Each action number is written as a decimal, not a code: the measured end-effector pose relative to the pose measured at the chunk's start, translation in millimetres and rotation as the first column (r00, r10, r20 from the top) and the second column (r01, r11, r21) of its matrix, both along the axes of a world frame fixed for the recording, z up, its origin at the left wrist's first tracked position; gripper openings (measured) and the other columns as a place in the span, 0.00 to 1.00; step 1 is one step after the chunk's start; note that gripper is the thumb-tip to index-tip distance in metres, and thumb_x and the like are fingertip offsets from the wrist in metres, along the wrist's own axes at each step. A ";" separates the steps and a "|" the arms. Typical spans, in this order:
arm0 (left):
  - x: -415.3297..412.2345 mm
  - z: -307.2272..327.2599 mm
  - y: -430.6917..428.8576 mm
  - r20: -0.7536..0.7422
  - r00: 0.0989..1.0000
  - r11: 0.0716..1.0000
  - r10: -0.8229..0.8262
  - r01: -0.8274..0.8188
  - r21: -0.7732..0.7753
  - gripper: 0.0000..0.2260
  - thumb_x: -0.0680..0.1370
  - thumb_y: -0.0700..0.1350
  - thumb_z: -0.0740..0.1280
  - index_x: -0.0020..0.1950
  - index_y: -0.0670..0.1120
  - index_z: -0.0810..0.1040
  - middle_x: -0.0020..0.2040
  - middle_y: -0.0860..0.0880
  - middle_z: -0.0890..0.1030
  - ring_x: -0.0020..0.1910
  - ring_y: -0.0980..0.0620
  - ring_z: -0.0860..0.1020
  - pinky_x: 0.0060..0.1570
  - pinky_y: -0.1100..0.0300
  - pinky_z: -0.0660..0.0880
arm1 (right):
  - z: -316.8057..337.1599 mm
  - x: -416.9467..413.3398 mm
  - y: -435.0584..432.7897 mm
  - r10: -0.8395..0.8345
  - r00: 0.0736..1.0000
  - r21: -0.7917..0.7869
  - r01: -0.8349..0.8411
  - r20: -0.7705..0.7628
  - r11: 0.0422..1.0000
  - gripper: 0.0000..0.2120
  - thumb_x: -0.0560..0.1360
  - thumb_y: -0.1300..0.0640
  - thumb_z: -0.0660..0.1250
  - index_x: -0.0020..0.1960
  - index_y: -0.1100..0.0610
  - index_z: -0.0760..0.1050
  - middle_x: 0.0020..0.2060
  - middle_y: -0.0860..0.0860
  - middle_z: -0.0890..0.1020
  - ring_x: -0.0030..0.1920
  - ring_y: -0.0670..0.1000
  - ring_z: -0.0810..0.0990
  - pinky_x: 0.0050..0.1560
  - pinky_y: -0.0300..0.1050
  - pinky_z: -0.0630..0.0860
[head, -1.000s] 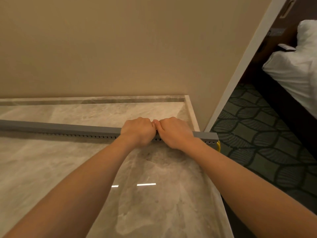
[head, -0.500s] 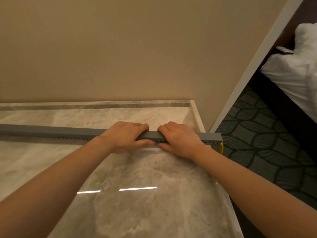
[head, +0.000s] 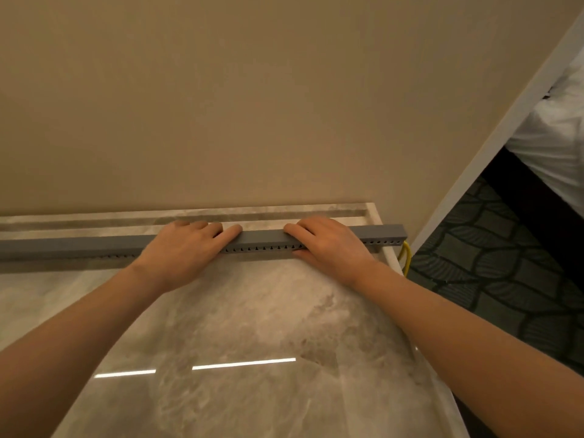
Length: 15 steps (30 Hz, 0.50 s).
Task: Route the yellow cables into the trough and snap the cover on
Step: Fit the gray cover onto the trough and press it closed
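Observation:
A long grey slotted cable trough (head: 262,240) with its cover on top lies across the marble countertop (head: 252,327), from the left edge to the right corner. My left hand (head: 186,248) presses flat on the cover left of centre, fingers extended. My right hand (head: 325,243) lies over the cover further right, fingers over the top and thumb against the front side. A loop of yellow cable (head: 406,256) hangs out of the trough's right end past the counter edge. The cables inside are hidden.
A beige wall (head: 252,105) rises directly behind the counter. The counter's right edge (head: 392,257) drops off to a dark patterned carpet (head: 505,263). A white door frame (head: 493,147) and white bedding (head: 559,147) stand at the far right.
My hands, touching at the centre a second ago, have slid apart along the cover, the left going left and the right going right. The fingers have flattened from fists.

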<state>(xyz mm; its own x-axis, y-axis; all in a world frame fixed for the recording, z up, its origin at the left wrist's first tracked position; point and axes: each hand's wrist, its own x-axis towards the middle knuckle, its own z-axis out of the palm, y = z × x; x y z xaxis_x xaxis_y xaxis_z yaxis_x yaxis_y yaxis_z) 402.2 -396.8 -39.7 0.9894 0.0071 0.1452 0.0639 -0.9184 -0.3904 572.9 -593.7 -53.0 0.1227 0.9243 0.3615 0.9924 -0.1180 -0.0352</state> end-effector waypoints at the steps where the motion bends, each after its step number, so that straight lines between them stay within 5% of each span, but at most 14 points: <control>1: 3.2 0.5 3.6 0.015 1.000 1.000 0.000 0.000 -0.005 0.26 0.62 0.36 0.77 0.59 0.43 0.77 0.40 0.46 0.82 0.32 0.45 0.80 0.24 0.58 0.71 | -0.5 3.0 4.1 -0.007 1.000 0.016 0.007 0.012 1.000 0.12 0.70 0.61 0.71 0.53 0.63 0.78 0.42 0.59 0.81 0.40 0.59 0.79 0.37 0.51 0.77; 10: 32.8 0.0 21.9 0.088 0.992 0.995 0.089 -0.086 -0.043 0.20 0.64 0.42 0.78 0.53 0.44 0.78 0.40 0.45 0.82 0.36 0.42 0.78 0.30 0.54 0.72 | -4.3 32.3 37.4 -0.088 0.970 0.130 0.059 0.226 0.990 0.15 0.63 0.57 0.76 0.47 0.59 0.80 0.42 0.54 0.82 0.41 0.56 0.79 0.41 0.47 0.71; 15: 36.3 1.5 27.5 0.092 0.988 0.993 0.121 -0.120 -0.023 0.19 0.61 0.44 0.79 0.49 0.42 0.80 0.40 0.43 0.80 0.37 0.41 0.78 0.28 0.54 0.71 | -7.5 39.2 44.3 -0.090 0.970 0.166 0.053 0.224 0.985 0.14 0.63 0.58 0.77 0.47 0.60 0.80 0.41 0.55 0.82 0.40 0.57 0.79 0.39 0.47 0.71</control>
<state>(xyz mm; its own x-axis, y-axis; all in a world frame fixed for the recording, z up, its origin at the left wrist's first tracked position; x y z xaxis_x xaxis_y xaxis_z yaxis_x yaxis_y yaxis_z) 438.5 -369.3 -38.2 0.9633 0.1289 0.2354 0.2099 -0.9084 -0.3616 612.0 -549.4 -60.5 0.0830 0.8451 0.5281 0.9651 -0.2003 0.1689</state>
